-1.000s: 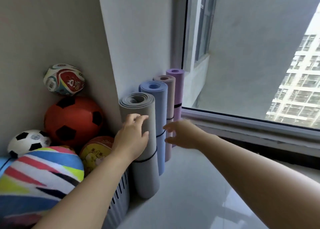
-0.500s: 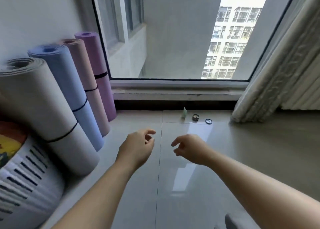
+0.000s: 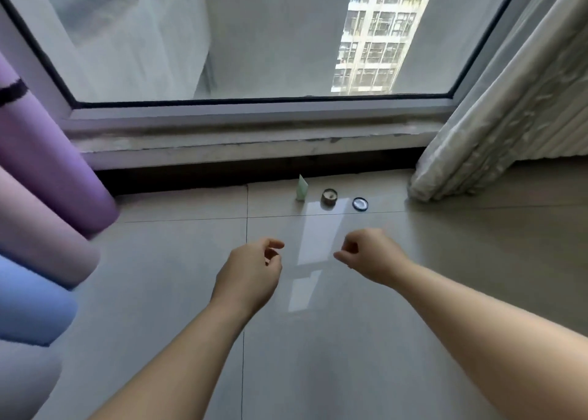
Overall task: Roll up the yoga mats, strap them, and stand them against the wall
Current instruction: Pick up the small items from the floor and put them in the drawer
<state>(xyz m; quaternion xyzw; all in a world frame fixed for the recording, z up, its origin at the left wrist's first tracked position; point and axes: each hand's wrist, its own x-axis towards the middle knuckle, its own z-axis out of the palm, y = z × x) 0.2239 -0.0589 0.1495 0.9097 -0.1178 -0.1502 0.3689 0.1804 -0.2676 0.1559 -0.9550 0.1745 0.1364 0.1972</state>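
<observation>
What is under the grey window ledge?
A dark recess runs beneath the grey window ledge; its inside is too shadowed to see. In front stand a pale green packet, a small round brown tin and a blue-rimmed lid.

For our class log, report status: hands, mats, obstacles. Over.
Left grip and right grip empty, fingers loosely curled. Rolled mats lean at left, purple mat strapped. Small tin and blue lid on floor ahead.
</observation>
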